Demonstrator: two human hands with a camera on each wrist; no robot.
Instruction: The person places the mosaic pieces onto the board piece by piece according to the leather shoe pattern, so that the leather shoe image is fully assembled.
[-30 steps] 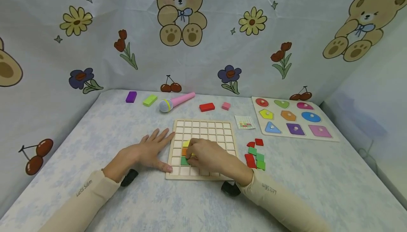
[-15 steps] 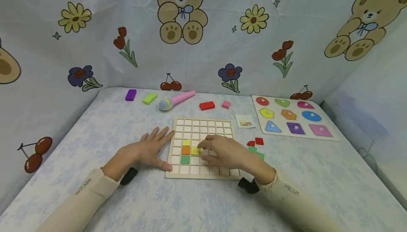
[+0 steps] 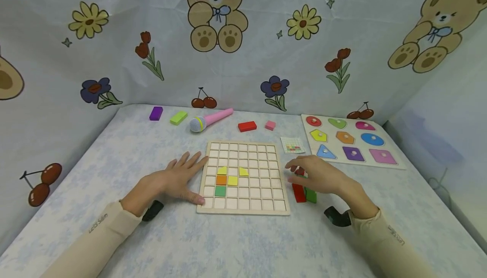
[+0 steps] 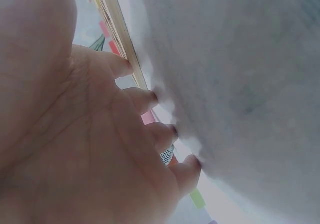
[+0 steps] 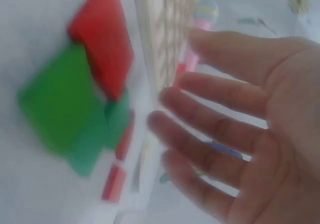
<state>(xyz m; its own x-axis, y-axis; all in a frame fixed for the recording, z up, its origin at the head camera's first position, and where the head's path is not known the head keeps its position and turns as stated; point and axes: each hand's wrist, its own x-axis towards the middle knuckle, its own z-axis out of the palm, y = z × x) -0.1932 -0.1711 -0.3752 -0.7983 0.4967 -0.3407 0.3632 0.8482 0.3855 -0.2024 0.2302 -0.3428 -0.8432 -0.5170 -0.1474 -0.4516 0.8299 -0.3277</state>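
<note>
Fingers of the right hand (image 3: 323,178) are spread and relaxed, holding nothing, hovering over the loose red and green pieces (image 5: 80,101) just right of the wooden grid board (image 3: 243,176); left hand (image 3: 175,183) lies flat, fingers straight, touching the board's left edge. Best approach, I'd say: keep the left hand bracing the board; pinch a single top piece by its edges so neighbours don't scatter.

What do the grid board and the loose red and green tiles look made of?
Grid board: pale unfinished wood, probably thin plywood, judging by its matt tan face and cut square cells. Red tile and green tile: likely painted wood or foam, with flat, even colour and no gloss; the blurred right wrist view cannot settle which.
</note>
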